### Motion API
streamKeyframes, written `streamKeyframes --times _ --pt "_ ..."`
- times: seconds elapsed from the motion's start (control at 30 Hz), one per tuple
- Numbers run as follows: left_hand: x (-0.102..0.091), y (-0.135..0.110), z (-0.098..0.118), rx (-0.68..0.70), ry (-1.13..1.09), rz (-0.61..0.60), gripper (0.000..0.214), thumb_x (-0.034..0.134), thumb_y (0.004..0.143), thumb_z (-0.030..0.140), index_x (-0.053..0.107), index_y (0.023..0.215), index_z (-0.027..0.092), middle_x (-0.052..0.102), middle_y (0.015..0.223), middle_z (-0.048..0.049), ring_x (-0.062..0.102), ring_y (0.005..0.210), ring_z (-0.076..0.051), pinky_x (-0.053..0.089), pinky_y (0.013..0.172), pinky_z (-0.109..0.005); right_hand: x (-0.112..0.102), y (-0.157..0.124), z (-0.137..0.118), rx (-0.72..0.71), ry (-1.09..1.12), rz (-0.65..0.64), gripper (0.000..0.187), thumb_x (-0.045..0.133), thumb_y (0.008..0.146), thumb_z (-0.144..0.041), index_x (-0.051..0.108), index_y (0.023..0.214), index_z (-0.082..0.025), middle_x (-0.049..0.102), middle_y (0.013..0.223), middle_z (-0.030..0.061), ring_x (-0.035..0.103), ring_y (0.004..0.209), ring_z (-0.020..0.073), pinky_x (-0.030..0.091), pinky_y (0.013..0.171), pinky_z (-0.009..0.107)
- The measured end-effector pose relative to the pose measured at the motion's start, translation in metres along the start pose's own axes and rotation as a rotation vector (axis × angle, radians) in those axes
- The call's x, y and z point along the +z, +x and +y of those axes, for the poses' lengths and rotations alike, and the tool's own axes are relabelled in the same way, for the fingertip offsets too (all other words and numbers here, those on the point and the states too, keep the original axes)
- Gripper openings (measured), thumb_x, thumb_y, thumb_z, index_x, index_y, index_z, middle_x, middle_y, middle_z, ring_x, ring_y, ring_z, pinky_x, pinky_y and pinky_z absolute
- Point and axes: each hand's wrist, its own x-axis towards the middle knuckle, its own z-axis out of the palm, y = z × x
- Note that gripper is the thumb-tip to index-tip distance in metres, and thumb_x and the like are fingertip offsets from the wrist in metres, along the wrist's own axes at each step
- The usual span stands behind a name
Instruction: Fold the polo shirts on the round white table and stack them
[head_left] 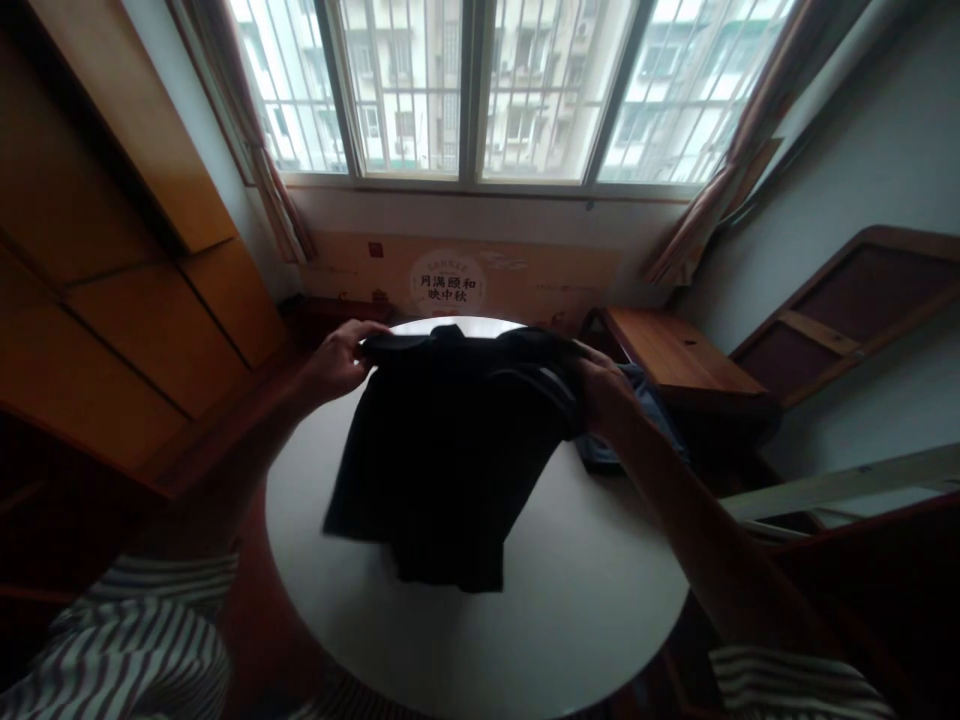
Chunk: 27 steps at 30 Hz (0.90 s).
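Note:
A black garment (450,450) hangs spread out between my two hands above the white round table (585,620). It is too dark to tell what kind of garment it is. My left hand (346,358) is closed on its upper left corner, fingers pinching the edge. At the upper right, my right hand (604,390) grips the cloth, with its fingers partly hidden behind the fabric. The lower edge of the garment hangs low over the tabletop; I cannot tell whether it touches. Beside my right forearm lies a blue-grey folded cloth item (651,405), partly covered by the arm.
A wooden desk or cabinet (675,345) stands beyond the table on the right, near a leaning wooden frame (862,300). Yellow-brown cupboards (150,330) line the left side. A barred window (472,90) and a printed banner (525,270) are at the back.

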Motion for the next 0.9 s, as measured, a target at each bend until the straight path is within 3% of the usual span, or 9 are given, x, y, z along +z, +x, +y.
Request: streamKeyframes --times 0.1,0.2,0.33,0.43,0.53,0.63,0.7,0.8,0.9 --pt "0.019 0.033 0.004 0.136 0.199 0.351 0.047 0.057 0.083 0.017 0.055 0.130 0.017 0.052 0.133 -0.0127 0.053 0.124 -0.025 0.045 0.107 -0.041 -0.002 0.037 0.015 -0.194 -0.266 0.165 0.039 0.059 0.084 -0.036 0.063 0.118 -0.017 0.069 0.104 0.0108 0.065 0.094 0.0260 0.053 0.084 0.042" --pt "0.053 0.022 -0.002 0.196 0.291 0.202 0.040 0.054 0.087 0.016 0.058 0.127 0.016 0.055 0.128 -0.0125 0.051 0.125 -0.025 0.039 0.112 -0.042 -0.001 0.038 0.039 -0.342 -0.617 0.243 0.038 0.059 0.084 -0.029 0.063 0.119 -0.015 0.066 0.112 0.0147 0.062 0.099 0.0279 0.049 0.092 0.046" --pt "0.095 -0.038 -0.017 0.099 0.323 -0.137 0.032 0.050 0.095 0.034 0.064 0.116 0.015 0.063 0.113 -0.0135 0.060 0.109 -0.028 0.046 0.102 -0.042 0.009 -0.020 0.069 -0.352 -0.818 -0.173 0.026 0.055 0.093 -0.033 0.068 0.108 -0.016 0.065 0.100 0.0118 0.063 0.090 0.0248 0.051 0.086 0.040" --pt "0.112 -0.081 -0.018 -0.061 0.410 -0.280 0.058 0.050 0.093 0.058 0.059 0.126 0.012 0.065 0.111 -0.0175 0.063 0.107 -0.032 0.048 0.096 -0.043 0.024 -0.073 0.080 -0.342 -0.893 -0.480 0.041 0.063 0.091 -0.044 0.065 0.121 -0.016 0.062 0.103 0.0117 0.060 0.092 0.0254 0.051 0.085 0.039" --pt "0.114 -0.101 -0.010 -0.267 0.553 -0.421 0.089 0.049 0.087 0.071 0.039 0.146 0.005 0.066 0.113 -0.0250 0.065 0.106 -0.039 0.050 0.089 -0.045 0.039 -0.105 0.083 -0.412 -0.925 -0.672 0.066 0.073 0.083 -0.050 0.055 0.139 -0.019 0.058 0.104 0.0115 0.055 0.093 0.0257 0.050 0.085 0.040" --pt "0.111 -0.104 -0.004 -0.382 0.619 -0.513 0.098 0.049 0.085 0.073 0.029 0.151 0.003 0.069 0.106 -0.0273 0.067 0.101 -0.043 0.050 0.084 -0.047 0.049 -0.114 0.085 -0.460 -0.958 -0.771 0.041 0.066 0.091 -0.038 0.064 0.128 -0.021 0.058 0.100 0.0106 0.054 0.090 0.0236 0.048 0.079 0.036" --pt "0.107 -0.102 -0.005 -0.365 0.577 -0.545 0.088 0.051 0.086 0.069 0.036 0.148 0.008 0.071 0.104 -0.0243 0.068 0.100 -0.041 0.050 0.082 -0.045 0.050 -0.111 0.086 -0.509 -0.994 -0.811 0.022 0.055 0.097 -0.023 0.069 0.112 -0.019 0.059 0.097 0.0100 0.054 0.086 0.0216 0.046 0.077 0.034" --pt "0.098 -0.100 -0.012 -0.254 0.368 -0.542 0.059 0.052 0.090 0.055 0.050 0.136 0.019 0.072 0.087 -0.0109 0.070 0.088 -0.031 0.049 0.075 -0.035 0.038 -0.102 0.080 -0.577 -0.988 -0.833 0.027 0.044 0.100 -0.015 0.071 0.104 -0.019 0.061 0.091 0.0087 0.054 0.081 0.0195 0.043 0.073 0.032" --pt "0.076 -0.098 -0.020 -0.237 0.232 -0.420 0.044 0.049 0.092 0.046 0.055 0.129 0.023 0.061 0.062 0.0009 0.063 0.063 -0.022 0.043 0.060 -0.028 0.010 -0.095 0.061 -0.526 -0.885 -0.801 0.031 0.041 0.103 -0.022 0.072 0.103 -0.020 0.062 0.087 0.0078 0.054 0.079 0.0183 0.042 0.071 0.030"
